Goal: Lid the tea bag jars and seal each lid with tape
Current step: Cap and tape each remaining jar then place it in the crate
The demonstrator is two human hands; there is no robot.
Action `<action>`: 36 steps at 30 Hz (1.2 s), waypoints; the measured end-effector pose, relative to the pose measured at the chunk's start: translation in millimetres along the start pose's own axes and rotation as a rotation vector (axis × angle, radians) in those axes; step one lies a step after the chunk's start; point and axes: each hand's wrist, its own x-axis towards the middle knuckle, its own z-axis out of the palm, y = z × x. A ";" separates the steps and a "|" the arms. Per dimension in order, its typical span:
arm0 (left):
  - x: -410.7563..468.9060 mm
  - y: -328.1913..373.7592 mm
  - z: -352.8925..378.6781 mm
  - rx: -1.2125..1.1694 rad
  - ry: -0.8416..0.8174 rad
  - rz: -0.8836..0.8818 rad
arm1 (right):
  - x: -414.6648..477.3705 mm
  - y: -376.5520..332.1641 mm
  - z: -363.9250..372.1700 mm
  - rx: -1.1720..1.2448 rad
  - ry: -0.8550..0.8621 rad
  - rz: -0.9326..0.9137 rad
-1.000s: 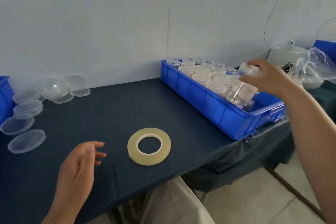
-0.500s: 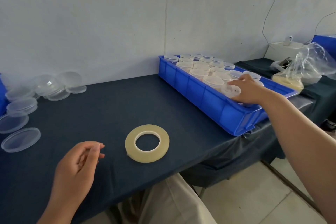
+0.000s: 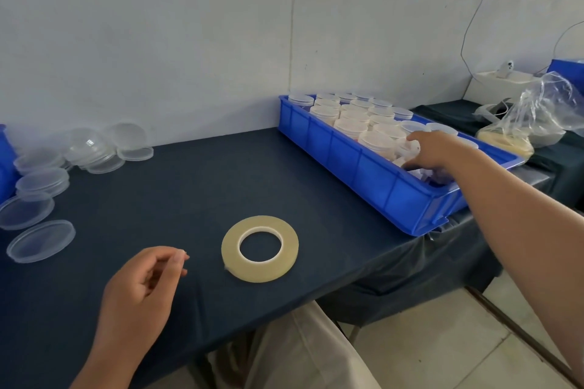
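Jars [image 3: 354,123] stand upright, lidded, in the blue plastic bin [image 3: 363,174] under my right hand [image 3: 437,151], which curls round one clear jar [image 3: 406,150] at its near end. My left hand [image 3: 142,287] hangs loosely curled, empty; the flat tape ring [image 3: 259,248] lies just right, clear round lids [image 3: 41,240] left.

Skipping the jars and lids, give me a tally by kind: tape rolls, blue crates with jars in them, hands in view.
Tape roll: 1
Blue crate with jars: 1
Hands: 2 (left hand, right hand)
Total: 4
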 end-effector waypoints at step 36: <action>71.6 61.1 -133.9 0.370 0.219 -0.153 | -248.3 -316.0 196.9 0.658 -0.069 -0.889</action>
